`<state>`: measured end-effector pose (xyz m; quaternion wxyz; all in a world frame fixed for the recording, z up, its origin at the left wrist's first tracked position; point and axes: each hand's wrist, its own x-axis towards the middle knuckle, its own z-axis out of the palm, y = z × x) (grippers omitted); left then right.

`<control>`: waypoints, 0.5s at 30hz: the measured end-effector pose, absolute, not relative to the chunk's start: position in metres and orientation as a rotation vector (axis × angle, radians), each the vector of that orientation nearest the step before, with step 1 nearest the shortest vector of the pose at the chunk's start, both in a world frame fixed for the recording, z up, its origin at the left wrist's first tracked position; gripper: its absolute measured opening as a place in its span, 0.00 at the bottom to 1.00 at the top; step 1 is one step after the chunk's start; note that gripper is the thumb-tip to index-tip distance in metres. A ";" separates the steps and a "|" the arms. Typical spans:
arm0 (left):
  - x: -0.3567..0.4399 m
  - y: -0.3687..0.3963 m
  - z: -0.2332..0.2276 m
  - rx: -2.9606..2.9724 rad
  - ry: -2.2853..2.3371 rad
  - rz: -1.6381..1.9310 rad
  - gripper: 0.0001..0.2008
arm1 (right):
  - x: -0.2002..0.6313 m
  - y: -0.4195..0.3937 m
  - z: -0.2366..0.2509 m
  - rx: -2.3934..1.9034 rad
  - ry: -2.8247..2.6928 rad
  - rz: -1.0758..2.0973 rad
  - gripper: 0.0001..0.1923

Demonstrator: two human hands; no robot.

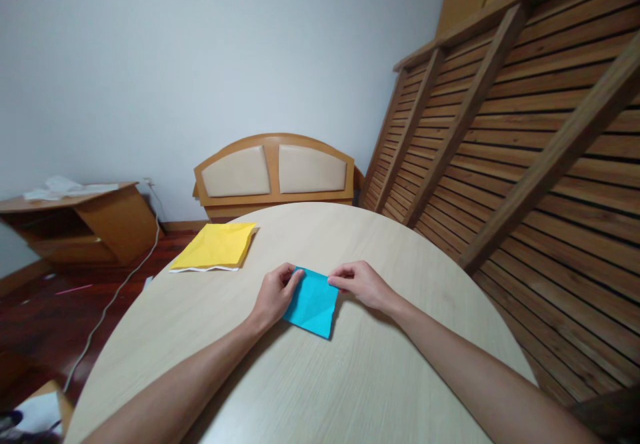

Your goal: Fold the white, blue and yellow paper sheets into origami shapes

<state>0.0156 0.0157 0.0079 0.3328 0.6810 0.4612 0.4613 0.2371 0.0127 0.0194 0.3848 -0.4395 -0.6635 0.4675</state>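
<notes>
A blue square of folded paper (313,304) with crease lines is held between my hands, just over the round table (390,377). My left hand (276,292) grips its left edge, the thumb lying on top near the upper left corner. At the upper right corner, my right hand (357,283) pinches the paper between thumb and fingertips. The lower edge of the paper hangs close to the tabletop; whether it touches I cannot tell.
Yellow sheets (217,245) with white paper under them lie at the table's far left. Beyond the table stands a wooden headboard (274,141). A slatted wood frame (500,124) leans at the right. On the left are a low cabinet (120,221) and a cable (120,289) along the floor.
</notes>
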 end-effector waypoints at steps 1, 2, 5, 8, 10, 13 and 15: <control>0.015 0.016 0.007 1.756 1.205 1.198 0.19 | 0.238 0.013 0.019 -1.120 -1.691 1.185 0.19; 0.015 0.017 0.007 1.735 1.202 1.186 0.20 | 0.239 0.014 0.019 -1.124 -1.685 1.174 0.19; 0.014 0.018 0.002 1.722 1.166 1.132 0.23 | 0.243 0.018 0.019 -1.146 -1.628 1.138 0.19; 0.013 0.019 -0.002 1.777 1.134 1.077 0.23 | 0.247 0.023 0.016 -1.161 -1.538 1.144 0.21; 0.013 0.020 -0.004 1.822 1.139 1.060 0.21 | 0.249 0.025 0.014 -1.156 -1.496 1.156 0.22; 0.012 0.019 -0.005 1.884 1.160 1.054 0.19 | 0.252 0.027 0.013 -1.152 -1.475 1.172 0.22; 0.012 0.019 -0.004 1.924 1.189 1.037 0.19 | 0.253 0.027 0.012 -1.159 -1.472 1.185 0.22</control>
